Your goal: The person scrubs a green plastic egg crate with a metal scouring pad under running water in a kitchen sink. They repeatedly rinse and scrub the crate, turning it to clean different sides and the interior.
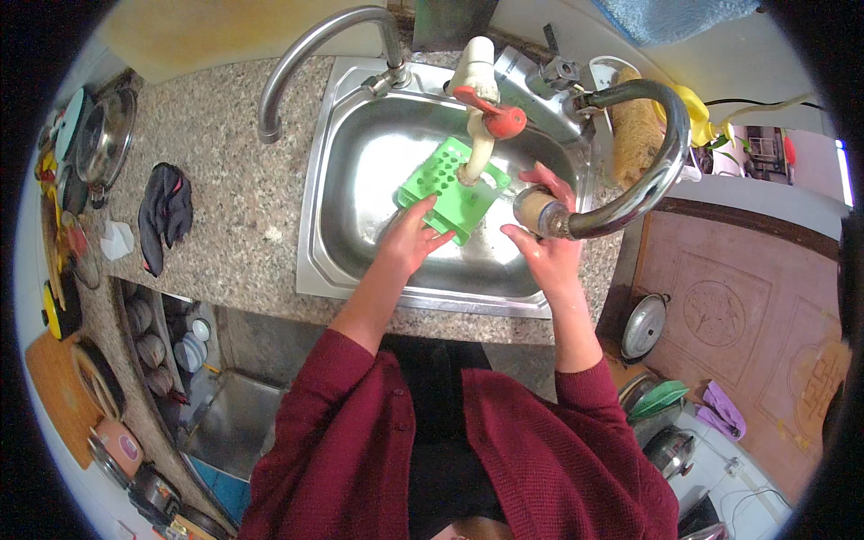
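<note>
My left hand (413,236) grips the near left edge of a bright green plastic holder (466,206) pierced with small shaped holes. The holder is tilted inside the stainless steel sink (337,223). Above it hangs the cream plastic spout (480,152) of a tap with a red lever handle (503,120), hiding part of the holder. My right hand (557,260) is to the right of the holder, apart from it, wet, thumb and fingers spread. A curved chrome spout with a filter-like end (540,210) covers part of that hand.
A second chrome gooseneck tap (270,125) arches over the speckled granite counter (229,202). At left lie a dark cloth (164,216), a crumpled white tissue (117,239) and a glass lid (106,138). A loofah (634,128) stands behind the right spout.
</note>
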### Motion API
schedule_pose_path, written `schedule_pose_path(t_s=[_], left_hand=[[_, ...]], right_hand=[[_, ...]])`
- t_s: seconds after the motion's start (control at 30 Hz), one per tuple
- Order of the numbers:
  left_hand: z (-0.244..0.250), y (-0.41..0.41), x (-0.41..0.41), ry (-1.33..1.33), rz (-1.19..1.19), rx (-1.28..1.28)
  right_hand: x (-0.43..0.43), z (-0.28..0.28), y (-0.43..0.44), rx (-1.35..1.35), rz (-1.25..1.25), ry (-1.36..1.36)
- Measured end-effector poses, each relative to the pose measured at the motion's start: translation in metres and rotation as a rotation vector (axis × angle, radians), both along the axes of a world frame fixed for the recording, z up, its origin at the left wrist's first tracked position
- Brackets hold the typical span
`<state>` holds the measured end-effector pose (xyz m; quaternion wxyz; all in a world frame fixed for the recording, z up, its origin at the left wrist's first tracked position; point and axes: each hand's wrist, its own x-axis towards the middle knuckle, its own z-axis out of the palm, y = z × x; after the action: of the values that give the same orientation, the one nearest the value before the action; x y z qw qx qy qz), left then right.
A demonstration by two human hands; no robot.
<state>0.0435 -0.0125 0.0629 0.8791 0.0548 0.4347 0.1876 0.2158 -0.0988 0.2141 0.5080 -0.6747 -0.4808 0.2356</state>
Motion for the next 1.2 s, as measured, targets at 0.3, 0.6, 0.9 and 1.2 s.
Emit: schedule_pose_path(t_s=[0.3,0.6,0.9,1.2], left_hand=[[-0.004,-0.011,0.008,0.036,-0.074,0.089],[0.017,-0.007,0.008,0.187,0.031,0.299],[0.019,-0.015,-0.008,0.156,-0.042,0.019],[0.044,0.009,0.004,-0.017,0.089,-0.258]], right_hand=[[-0.035,-0.088,0.009,-0.241,0.242,-0.277],[-0.020,-0.108,0.053,-0.201,0.160,-0.443],[0.022,-0.165,0.031,-0.043,0.077,-0.150],[0.044,-0.162,-0.002,-0.281,-0.214,0.352]])
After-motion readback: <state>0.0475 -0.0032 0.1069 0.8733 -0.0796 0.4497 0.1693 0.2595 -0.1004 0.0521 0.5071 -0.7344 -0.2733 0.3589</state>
